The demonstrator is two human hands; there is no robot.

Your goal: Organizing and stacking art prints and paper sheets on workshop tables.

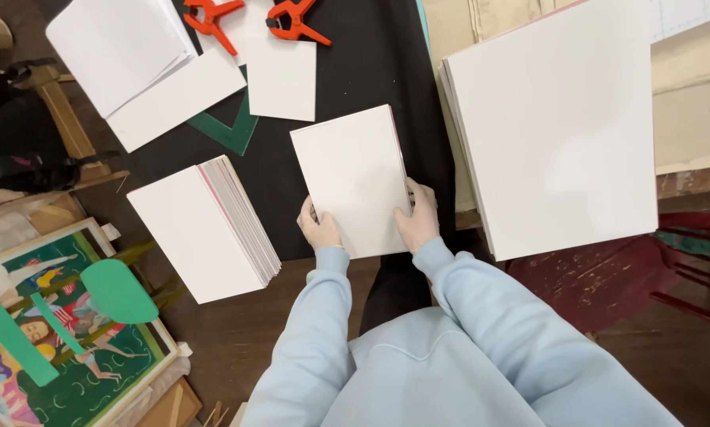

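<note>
Head view. A small white stack of sheets, rectangular, lies on the black table mat directly in front of the person. Its long axis runs away from the body, tilted slightly so that the far end leans toward the person's left; the near short edge sits at the mat's front edge. A thin pink line shows along its right side. The left hand clasps the near left corner, fingers curled against the edge, thumb on top. The right hand grips the near right edge, fingers closed over the side of the stack. Both forearms, in light blue sleeves, converge from below, wrists roughly level.

To the left lies a thicker stack of white boards with fanned pink edges, well apart from the held one. A large white panel lies at right. Beyond are loose white sheets, two orange spring clamps, and a green triangle. A painted picture sits at lower left.
</note>
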